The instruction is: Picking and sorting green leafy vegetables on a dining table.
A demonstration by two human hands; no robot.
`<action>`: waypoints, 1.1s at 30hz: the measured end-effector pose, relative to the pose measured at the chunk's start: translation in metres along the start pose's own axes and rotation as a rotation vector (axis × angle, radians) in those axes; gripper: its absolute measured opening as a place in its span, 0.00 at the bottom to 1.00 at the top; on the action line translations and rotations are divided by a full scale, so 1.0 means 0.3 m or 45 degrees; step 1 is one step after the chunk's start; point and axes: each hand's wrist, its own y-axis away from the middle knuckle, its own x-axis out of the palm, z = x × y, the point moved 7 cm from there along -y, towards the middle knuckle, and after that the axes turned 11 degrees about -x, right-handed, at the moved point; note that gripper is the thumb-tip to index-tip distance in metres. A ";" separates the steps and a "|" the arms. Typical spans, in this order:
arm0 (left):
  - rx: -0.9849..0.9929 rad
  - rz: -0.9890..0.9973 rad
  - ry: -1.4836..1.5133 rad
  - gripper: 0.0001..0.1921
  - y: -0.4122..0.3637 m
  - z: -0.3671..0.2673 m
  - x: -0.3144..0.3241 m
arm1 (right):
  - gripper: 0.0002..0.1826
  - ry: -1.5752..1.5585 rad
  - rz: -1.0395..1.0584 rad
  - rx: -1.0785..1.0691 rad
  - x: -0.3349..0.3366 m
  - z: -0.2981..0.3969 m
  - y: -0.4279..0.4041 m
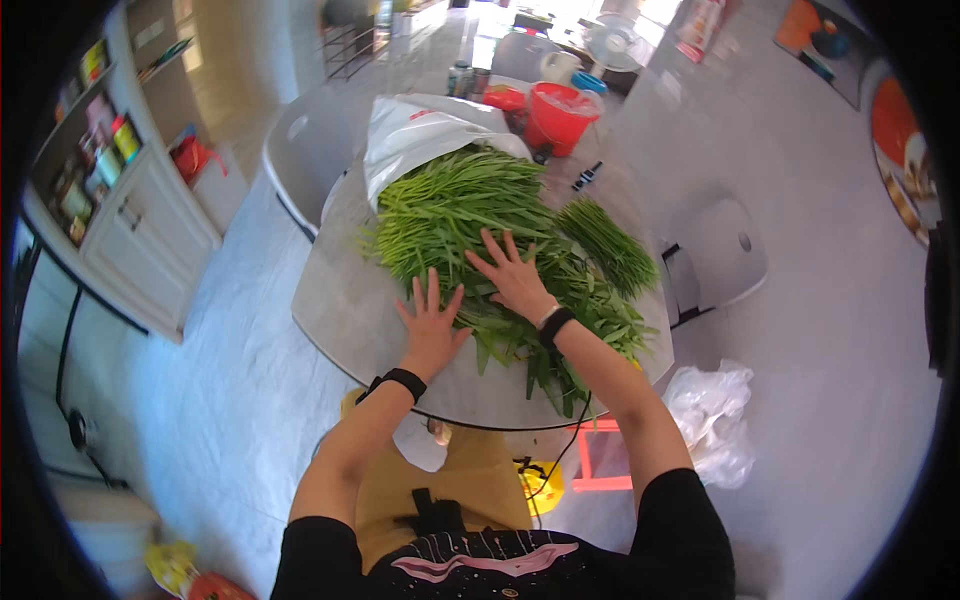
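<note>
A large heap of leafy green stalks, like water spinach (pixel 465 202), spreads over a grey oval table (pixel 337 300), its far end inside a white plastic bag (pixel 427 131). My left hand (pixel 431 330), fingers spread, is at the near left edge of the greens. Over the middle of the heap, my right hand (pixel 514 277) has its fingers apart; neither hand grips anything. Whether the fingertips press on the leaves is hard to tell. Loose leafy stems (pixel 600 315) lie to the right, and a separate neat bundle of thin green stalks (pixel 611 247) lies beyond them.
A red bucket (pixel 559 116) with a plastic liner and a dark watch-like item (pixel 587 175) are at the table's far side. Grey chairs stand left (pixel 307 157) and right (pixel 720 251). Below are a red stool (pixel 600 454), a clear plastic bag (pixel 712 420) and a hanging black cable (pixel 559 457).
</note>
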 end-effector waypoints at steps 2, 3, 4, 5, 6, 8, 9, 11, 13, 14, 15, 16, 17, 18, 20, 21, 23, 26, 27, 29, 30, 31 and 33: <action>-0.054 0.047 -0.036 0.38 -0.066 0.008 0.041 | 0.42 -0.015 0.099 -0.067 0.091 -0.032 -0.035; -0.069 0.075 -0.077 0.37 -0.096 0.017 0.065 | 0.40 0.054 -0.001 -0.065 0.105 -0.048 -0.043; -0.086 0.103 -0.117 0.37 -0.119 0.024 0.093 | 0.40 0.046 -0.001 -0.031 0.140 -0.069 -0.041; -0.053 0.118 -0.191 0.35 -0.128 0.021 0.094 | 0.40 -0.010 -0.035 -0.013 0.153 -0.073 -0.048; -0.032 0.134 -0.203 0.35 -0.144 0.017 0.103 | 0.40 -0.065 -0.069 0.005 0.167 -0.078 -0.055; 0.002 0.063 -0.326 0.34 -0.186 0.014 0.105 | 0.39 -0.071 -0.078 0.039 0.192 -0.093 -0.088; 0.026 0.081 -0.339 0.34 -0.210 0.008 0.107 | 0.38 -0.057 -0.085 0.056 0.196 -0.101 -0.102; 0.086 -0.073 -0.529 0.33 -0.273 -0.022 0.097 | 0.37 -0.057 -0.123 0.090 0.207 -0.115 -0.127; 0.114 -0.098 -0.588 0.32 -0.339 -0.042 0.133 | 0.34 -0.050 -0.234 0.113 0.221 -0.142 -0.144; 0.115 -0.131 -0.641 0.31 -0.372 -0.048 0.162 | 0.34 -0.055 -0.237 0.139 0.252 -0.163 -0.149; 0.137 -0.132 -0.650 0.31 -0.403 -0.056 0.184 | 0.34 -0.021 -0.249 0.144 0.261 -0.176 -0.160; 0.108 -0.104 -0.663 0.31 -0.433 -0.058 0.208 | 0.34 0.014 -0.260 0.148 0.268 -0.186 -0.167; 0.062 -0.074 -0.685 0.32 -0.455 -0.036 0.238 | 0.33 -0.083 -0.177 0.202 0.284 -0.194 -0.186; 0.053 -0.087 -0.701 0.32 -0.470 -0.025 0.253 | 0.33 -0.086 -0.198 0.193 0.274 -0.190 -0.203; -0.031 -0.205 -0.749 0.31 -0.481 -0.024 0.252 | 0.31 -0.081 -0.071 0.258 0.280 -0.193 -0.216; -0.039 -0.213 -0.755 0.31 -0.478 -0.025 0.248 | 0.29 -0.136 -0.042 0.251 0.279 -0.193 -0.211; 0.021 -0.190 -0.632 0.31 -0.456 -0.018 0.243 | 0.29 -0.112 0.038 0.218 0.261 -0.173 -0.188; 0.103 0.005 -0.372 0.34 -0.380 0.037 0.210 | 0.30 -0.264 0.216 0.207 0.213 -0.126 -0.105; 0.071 -0.002 -0.376 0.34 -0.348 0.063 0.198 | 0.32 -0.294 0.184 0.205 0.201 -0.117 -0.075; 0.116 -0.133 -0.204 0.34 -0.251 0.081 0.156 | 0.35 -0.324 0.157 0.169 0.179 -0.083 -0.033; 0.091 -0.133 -0.201 0.34 -0.204 0.078 0.126 | 0.34 -0.331 0.002 0.189 0.148 -0.078 -0.009; -0.001 -0.003 0.045 0.33 -0.157 0.089 0.109 | 0.33 -0.340 -0.152 0.208 0.121 -0.063 0.006; -0.090 -0.005 0.389 0.32 -0.055 0.120 0.069 | 0.33 -0.364 -0.210 0.144 0.092 0.023 -0.004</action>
